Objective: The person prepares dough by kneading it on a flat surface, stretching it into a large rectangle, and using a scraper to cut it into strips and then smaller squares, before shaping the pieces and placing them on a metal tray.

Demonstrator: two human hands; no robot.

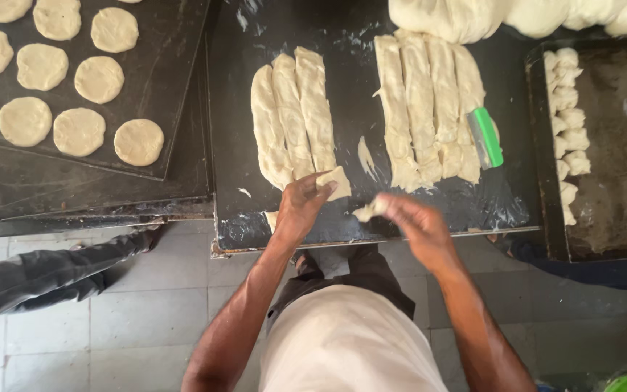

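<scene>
Left hand (300, 207) pinched the near end of 1 dough strip (318, 109), running away; right hand (415, 218) clutched a torn piece (370, 210).

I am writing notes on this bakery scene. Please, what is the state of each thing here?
left hand: pinching a dough piece
right hand: holding a small dough lump
dough strips: lying side by side
flat dough discs: arranged on tray
green scraper: resting on dough

Both hands (357, 207) forward (fingers pinched)
</scene>
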